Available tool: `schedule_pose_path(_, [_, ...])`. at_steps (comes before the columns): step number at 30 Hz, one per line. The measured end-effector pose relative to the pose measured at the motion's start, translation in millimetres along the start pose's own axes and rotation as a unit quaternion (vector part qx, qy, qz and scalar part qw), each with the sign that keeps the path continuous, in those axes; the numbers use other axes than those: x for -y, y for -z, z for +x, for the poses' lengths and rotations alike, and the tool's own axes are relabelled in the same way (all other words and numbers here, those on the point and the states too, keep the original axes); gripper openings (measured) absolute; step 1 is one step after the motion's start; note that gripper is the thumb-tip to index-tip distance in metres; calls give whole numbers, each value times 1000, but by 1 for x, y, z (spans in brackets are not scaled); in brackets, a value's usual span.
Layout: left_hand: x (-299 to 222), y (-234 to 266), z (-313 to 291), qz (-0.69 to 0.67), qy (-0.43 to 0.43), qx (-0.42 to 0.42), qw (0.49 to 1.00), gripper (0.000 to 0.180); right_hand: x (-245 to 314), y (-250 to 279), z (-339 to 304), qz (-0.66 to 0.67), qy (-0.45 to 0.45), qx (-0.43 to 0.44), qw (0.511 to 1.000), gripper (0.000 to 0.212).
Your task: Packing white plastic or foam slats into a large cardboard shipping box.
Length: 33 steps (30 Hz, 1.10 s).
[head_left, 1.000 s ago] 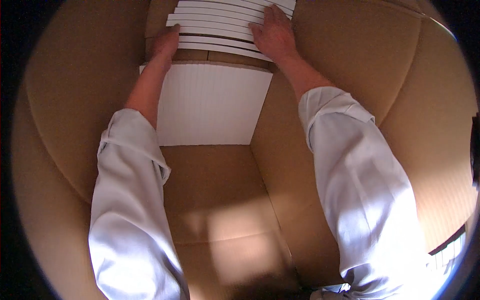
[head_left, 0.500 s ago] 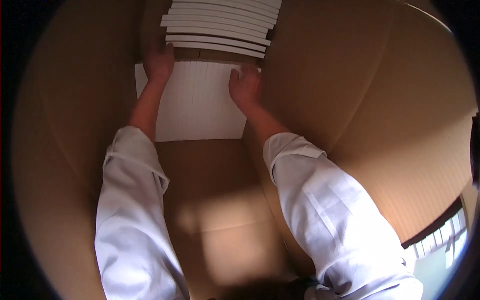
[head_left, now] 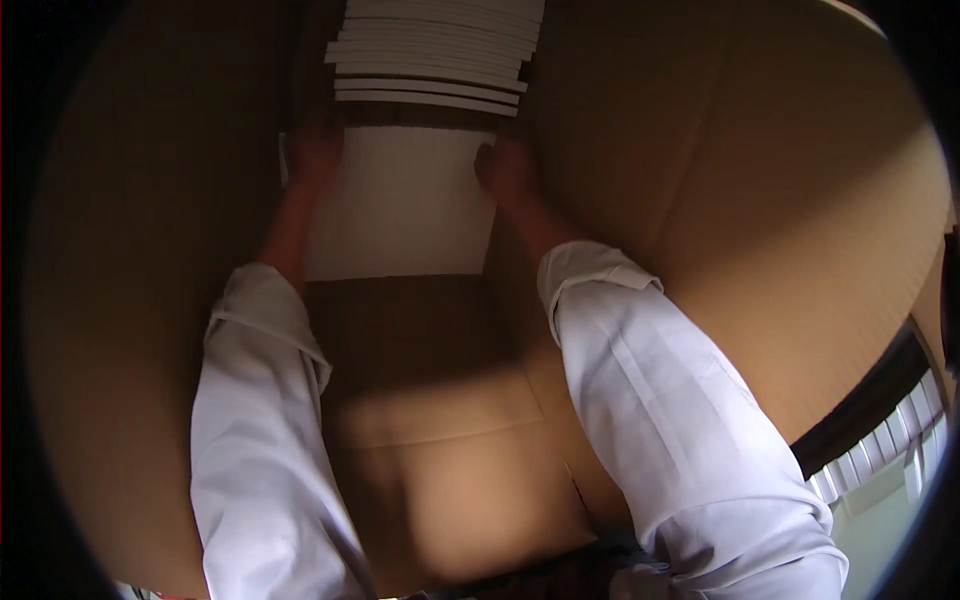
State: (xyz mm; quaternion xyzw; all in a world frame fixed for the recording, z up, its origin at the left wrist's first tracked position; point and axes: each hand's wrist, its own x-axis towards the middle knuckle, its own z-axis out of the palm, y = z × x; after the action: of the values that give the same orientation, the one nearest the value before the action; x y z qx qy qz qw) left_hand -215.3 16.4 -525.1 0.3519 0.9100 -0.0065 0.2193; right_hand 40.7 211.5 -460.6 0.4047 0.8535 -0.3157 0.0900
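A smooth white panel [head_left: 400, 205] stands at the far end inside a deep cardboard box [head_left: 430, 350]. My left hand [head_left: 315, 155] is at the panel's upper left edge, its fingers dim and smeared in shadow. At the upper right edge, my right hand [head_left: 510, 168] is closed, with the thumb on the panel's face and the other fingers curled by its side. Just beyond both hands lies a row of white panels [head_left: 430, 50], seen edge-on and stacked close together. White sleeves, cuffs rolled back, cover both forearms.
Tall cardboard walls [head_left: 790, 230] rise close on both sides of my arms. A sunlit patch lies on the box's cardboard surface nearer to me. Outside the box at the lower right are white slats [head_left: 880, 440] beside a pale surface.
Shadow has spread over the far part of the box. My right hand has shifted slightly right and down along the panel's edge; my left hand has dropped a little.
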Motion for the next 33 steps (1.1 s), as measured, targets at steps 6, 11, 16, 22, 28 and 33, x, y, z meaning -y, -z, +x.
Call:
schedule_pose_path(6, [-92,16,-9,-227,29,-53,972,30,-48,18,42,-63,-9,-45,997,34])
schedule_pose_path(11, [-81,35,-52,-264,93,-33,959,36,15,30,14,-18,-104,106,989,35])
schedule_pose_path(16, [-110,60,-74,-246,103,-13,964,36,39,24,-27,51,-147,32,987,37])
schedule_pose_path(22, [-61,66,-102,-329,49,-82,939,33,126,60,-63,172,-186,12,967,40])
schedule_pose_path(28, [-103,151,-83,-754,54,-9,654,32,139,133,-84,165,-145,-25,975,29])
schedule_pose_path(33, [-191,373,-156,-669,85,-142,725,27,227,230,-159,380,-144,-96,909,24])
